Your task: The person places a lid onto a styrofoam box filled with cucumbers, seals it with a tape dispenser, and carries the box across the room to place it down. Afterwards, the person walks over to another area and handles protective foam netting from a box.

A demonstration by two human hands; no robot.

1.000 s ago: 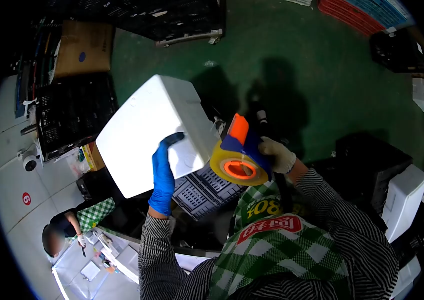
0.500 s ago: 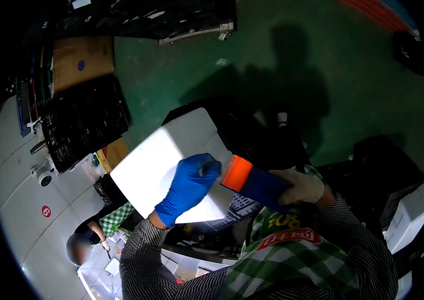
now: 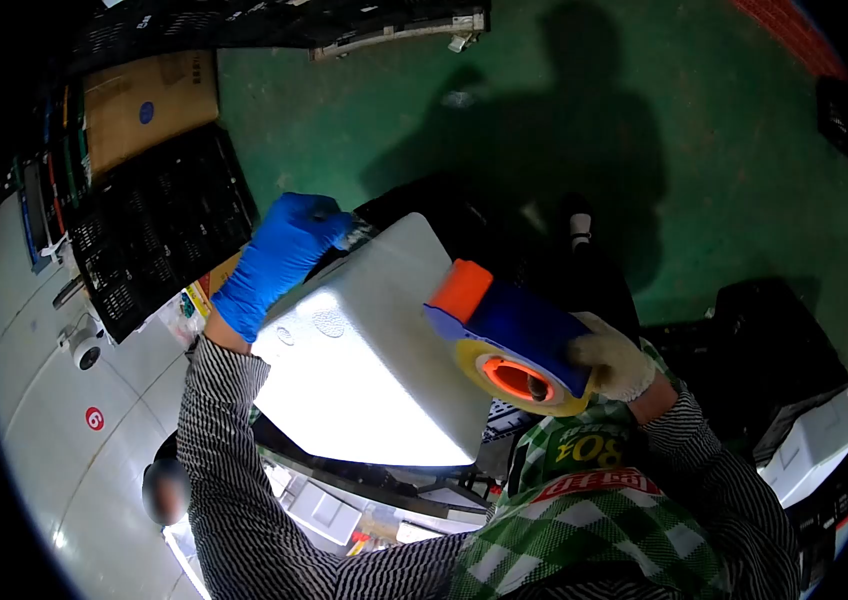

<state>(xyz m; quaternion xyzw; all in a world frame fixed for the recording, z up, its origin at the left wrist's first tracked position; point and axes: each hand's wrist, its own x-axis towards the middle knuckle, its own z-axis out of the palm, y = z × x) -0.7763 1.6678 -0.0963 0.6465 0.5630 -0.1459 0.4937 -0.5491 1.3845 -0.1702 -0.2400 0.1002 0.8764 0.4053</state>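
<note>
A white foam box (image 3: pixel 374 350) sits tilted in front of me, its pale face lit brightly. In my right hand (image 3: pixel 612 357), which wears a light-coloured glove, is a blue and orange tape dispenser (image 3: pixel 516 325). Its yellowish tape roll (image 3: pixel 469 362) faces up, and its orange end lies close to the box's right side. My left hand (image 3: pixel 289 255), in a blue glove, is closed at the box's far left edge. Clear, crumpled tape shows at its fingertips; the strip between the hands is hard to make out.
Black crates (image 3: pixel 164 225) and a cardboard box (image 3: pixel 151 108) stand at left. Another black crate (image 3: pixel 774 350) and a white foam box (image 3: pixel 812 450) are at right. A co-worker (image 3: pixel 166 490) is at lower left. Green floor (image 3: pixel 324 120) lies beyond.
My left hand has moved from beside the dispenser to the box's far left edge. The dispenser has turned, showing its roll, and the foam box has tipped to show another face.
</note>
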